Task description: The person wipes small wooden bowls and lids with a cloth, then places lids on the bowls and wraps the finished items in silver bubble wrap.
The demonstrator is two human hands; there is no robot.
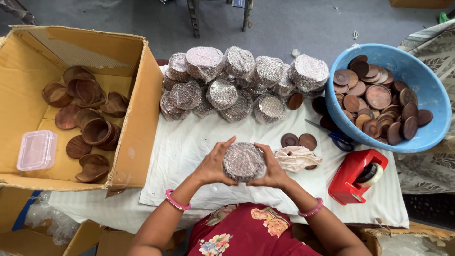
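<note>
Both hands, left hand (214, 166) and right hand (271, 167), clasp the wrapped stack (243, 162) near centre; loosened fingers could let its foam wrap spring open.

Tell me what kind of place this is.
Probably a small craft packing workspace. Both hands hold a foam-wrapped round stack; more wrapped stacks lie behind, a blue tub holds loose wooden discs, and a red tape dispenser sits nearby.
</note>
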